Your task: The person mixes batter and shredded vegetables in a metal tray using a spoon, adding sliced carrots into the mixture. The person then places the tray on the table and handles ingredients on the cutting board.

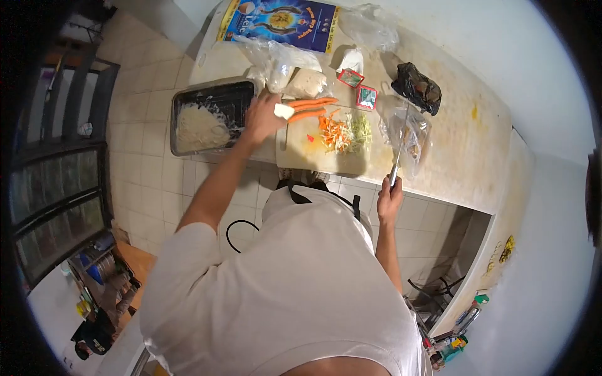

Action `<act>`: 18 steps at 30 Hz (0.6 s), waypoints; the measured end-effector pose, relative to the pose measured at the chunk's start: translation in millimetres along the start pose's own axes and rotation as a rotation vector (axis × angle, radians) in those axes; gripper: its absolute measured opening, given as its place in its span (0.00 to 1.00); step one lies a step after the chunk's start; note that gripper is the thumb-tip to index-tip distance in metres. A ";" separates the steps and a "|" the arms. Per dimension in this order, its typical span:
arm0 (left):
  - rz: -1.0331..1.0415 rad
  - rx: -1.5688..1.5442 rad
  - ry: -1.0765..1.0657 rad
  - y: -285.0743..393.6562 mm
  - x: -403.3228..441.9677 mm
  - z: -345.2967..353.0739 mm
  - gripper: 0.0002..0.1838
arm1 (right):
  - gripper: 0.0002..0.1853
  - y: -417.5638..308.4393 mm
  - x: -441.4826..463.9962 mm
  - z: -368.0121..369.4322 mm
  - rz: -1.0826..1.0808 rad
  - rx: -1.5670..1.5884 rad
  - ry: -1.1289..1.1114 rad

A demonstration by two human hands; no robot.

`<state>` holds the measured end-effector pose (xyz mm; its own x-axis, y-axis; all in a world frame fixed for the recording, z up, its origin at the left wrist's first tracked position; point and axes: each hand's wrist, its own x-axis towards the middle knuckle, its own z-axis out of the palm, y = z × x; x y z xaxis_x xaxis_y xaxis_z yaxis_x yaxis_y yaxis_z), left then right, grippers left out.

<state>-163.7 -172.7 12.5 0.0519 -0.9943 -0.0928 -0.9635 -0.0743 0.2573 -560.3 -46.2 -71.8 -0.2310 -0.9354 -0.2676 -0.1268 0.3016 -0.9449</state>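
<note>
My right hand grips a knife by its handle, its long blade pointing away over a clear plastic bag. My left hand is between the black tray and the cutting board; its fingers are slightly blurred. Right beside it is a pale white chunk; whether the hand holds it is unclear. Whole carrots lie at the board's far edge. Shredded carrot and pale green strips are piled on the board. The tray holds whitish shreds.
Behind the board are plastic bags with pale contents, two small red-edged packets and a blue printed sheet. A black plastic bag sits at the right. Another person is at the lower left.
</note>
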 end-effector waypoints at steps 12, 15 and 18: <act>0.192 -0.193 0.245 1.4 -76.1 98.6 0.35 | 0.11 -19.3 -1.2 39.2 0.101 0.014 -0.200; -0.032 -0.221 0.192 16.6 -71.3 109.2 0.44 | 0.10 -10.8 7.3 57.0 0.113 0.075 -0.306; -0.129 -0.244 0.161 15.0 -65.5 122.9 0.46 | 0.10 -16.8 6.6 65.7 0.142 0.142 -0.378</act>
<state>-213.8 -99.3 -95.8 0.2293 -0.9733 0.0091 -0.8559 -0.1971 0.4781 -496.4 -69.5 -70.1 0.1369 -0.8961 -0.4221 0.0207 0.4286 -0.9032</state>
